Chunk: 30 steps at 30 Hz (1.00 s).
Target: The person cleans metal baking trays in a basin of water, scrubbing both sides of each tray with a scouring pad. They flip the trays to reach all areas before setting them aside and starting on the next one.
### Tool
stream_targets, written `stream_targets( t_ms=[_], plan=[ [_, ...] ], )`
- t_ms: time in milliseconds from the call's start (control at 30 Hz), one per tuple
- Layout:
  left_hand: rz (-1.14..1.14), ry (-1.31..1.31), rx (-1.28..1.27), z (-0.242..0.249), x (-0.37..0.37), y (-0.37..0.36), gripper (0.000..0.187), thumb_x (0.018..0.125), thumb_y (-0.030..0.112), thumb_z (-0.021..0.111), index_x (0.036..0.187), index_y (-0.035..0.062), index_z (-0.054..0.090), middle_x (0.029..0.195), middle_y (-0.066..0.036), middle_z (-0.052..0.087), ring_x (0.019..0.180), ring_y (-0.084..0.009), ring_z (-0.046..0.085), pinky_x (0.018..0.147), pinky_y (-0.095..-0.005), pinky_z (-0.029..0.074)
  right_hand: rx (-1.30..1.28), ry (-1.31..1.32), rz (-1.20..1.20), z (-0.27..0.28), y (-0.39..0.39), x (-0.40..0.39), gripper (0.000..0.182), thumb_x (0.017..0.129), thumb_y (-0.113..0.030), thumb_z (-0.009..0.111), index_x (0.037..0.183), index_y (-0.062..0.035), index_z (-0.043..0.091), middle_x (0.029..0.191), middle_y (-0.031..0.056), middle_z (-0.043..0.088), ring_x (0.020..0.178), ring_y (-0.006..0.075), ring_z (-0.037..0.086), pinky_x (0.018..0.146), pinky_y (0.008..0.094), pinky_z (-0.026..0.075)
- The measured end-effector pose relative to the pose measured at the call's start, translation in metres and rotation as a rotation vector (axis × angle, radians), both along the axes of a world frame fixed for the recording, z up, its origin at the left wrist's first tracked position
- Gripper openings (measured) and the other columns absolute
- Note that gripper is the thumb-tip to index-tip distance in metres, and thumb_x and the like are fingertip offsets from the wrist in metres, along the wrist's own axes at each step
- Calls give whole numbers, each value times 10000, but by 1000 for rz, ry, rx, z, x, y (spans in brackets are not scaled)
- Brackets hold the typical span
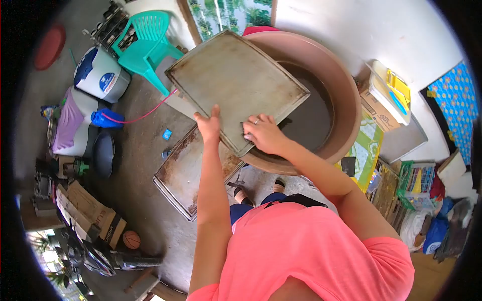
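A large metal tray (236, 85) with brown stains along its rim is held tilted over the left part of a big brown tub (346, 100). My left hand (209, 125) grips the tray's near left edge, thumb and fingers on either side. On the tray's near right corner lies my right hand (263, 134), fingers curled and pressed to the surface; a ring shows on one finger. Something small and dark seems to be under those fingers, too hidden to name. Dark water (314, 118) stands in the tub.
More stained trays (188, 173) lie stacked on the floor at my left. A green plastic chair (143, 47), a white washing machine (100, 80) and a black basin (104, 154) stand farther left. On the right are a cardboard box (376, 105) and a green crate (416, 185).
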<state>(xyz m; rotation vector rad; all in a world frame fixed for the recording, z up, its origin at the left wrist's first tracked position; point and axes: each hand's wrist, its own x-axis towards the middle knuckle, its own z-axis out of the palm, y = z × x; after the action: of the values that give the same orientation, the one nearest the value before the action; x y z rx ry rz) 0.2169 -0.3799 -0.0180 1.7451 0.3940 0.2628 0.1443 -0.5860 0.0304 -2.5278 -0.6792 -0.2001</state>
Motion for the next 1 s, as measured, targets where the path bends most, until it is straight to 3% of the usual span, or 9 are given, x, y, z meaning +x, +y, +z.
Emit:
stream_targets(
  t_ms=[67,167,200,300,433,533,567,833,1000],
  plan=[
    [-23,45,0,-4,4,4,861,777,334,758,1313,-143,282,1262,-280,505,1167,-334,506,980,-378,388,45,-137,-94,0,0,-5,122,785,-226,650,830,-137,581,845,128,621,854,356,576,826,502,411],
    [-31,19,-32,-11,7,6,926,772,337,760,1350,-157,232,1318,-294,451,1231,-337,454,1023,-368,351,-221,124,-523,0,-97,44,137,811,-247,620,919,-166,643,918,93,634,937,342,571,779,503,439],
    [-27,22,-28,-12,6,7,933,770,337,761,1352,-160,229,1329,-296,439,1243,-337,442,1030,-366,343,-170,-100,-611,4,-113,47,151,801,-254,628,899,-141,646,937,101,632,926,340,576,743,504,456],
    [-17,33,4,-16,10,8,932,767,332,763,1349,-167,234,1337,-296,430,1253,-336,432,1038,-364,336,-273,133,-498,-9,-85,41,193,810,-282,631,904,-113,616,999,108,613,961,340,562,779,506,441],
    [-11,34,-2,-8,6,6,857,776,303,759,1312,-169,284,1279,-278,492,1183,-325,497,998,-367,378,-24,46,-209,3,-5,-14,214,825,-292,621,914,-102,580,978,148,607,989,353,553,853,517,403],
    [-18,0,-23,-7,5,5,699,790,266,760,1230,-115,373,1181,-206,562,1054,-274,563,901,-361,445,-371,189,-484,6,-65,26,209,853,-296,590,961,-118,607,1007,133,608,1007,341,547,826,514,408],
    [-10,-17,-27,-8,6,5,631,796,253,761,1195,-88,411,1140,-173,589,1000,-250,586,858,-358,473,-211,135,-620,-4,-97,44,204,856,-261,560,992,-129,632,1008,135,608,993,339,545,835,514,409],
    [-27,-18,-46,-3,4,4,663,788,230,756,1214,-131,399,1160,-220,581,1043,-281,570,911,-362,438,-168,182,-301,4,-32,-3,282,834,-291,579,1016,-82,633,1058,145,593,1037,341,525,857,508,400],
    [-9,-27,-74,5,0,0,610,792,197,752,1196,-114,416,1150,-205,586,1028,-275,573,903,-363,440,-298,115,-646,-12,-127,55,297,840,-294,578,1039,-77,618,1071,117,605,1028,325,534,812,490,421]
  ],
)
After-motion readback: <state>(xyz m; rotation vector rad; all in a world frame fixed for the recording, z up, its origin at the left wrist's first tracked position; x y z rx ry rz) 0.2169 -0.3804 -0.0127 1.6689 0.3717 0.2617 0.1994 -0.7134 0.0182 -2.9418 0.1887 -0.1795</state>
